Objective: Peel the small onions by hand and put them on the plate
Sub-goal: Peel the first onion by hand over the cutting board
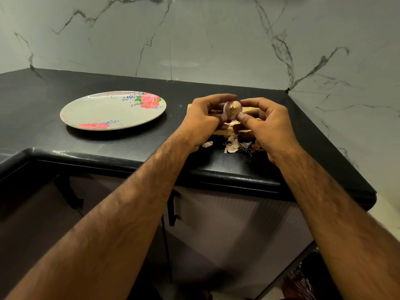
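Holding the onion (232, 109) up over the board (251, 109), right of the plate (97, 111) and clear of the tabletop (129, 144). Gripping it with both hands: curling the left hand (201, 124) round its left side, pinching it with the right hand (266, 124), thumb pressing low on the near face, forefinger over the top.

Showing pale purple over most of it, with a brown scrap clinging round the end facing the camera. Looking like peeling nearly finished on this one, though not quite. Picking at that last bit, judging by the thumb.

Putting nothing on the plate so far: lying well apart to the left of the hands, no onion on it. Piling up peels (232, 146) on the tabletop at the board's near edge, between the wrists, and pointing to a fair amount of stripping done.

Seeing no other onions anywhere; possibly hiding behind the hands, cannot tell.

Leaving, at a guess: clearing the last scrap, carrying the onion left to the plate, then starting on any others.
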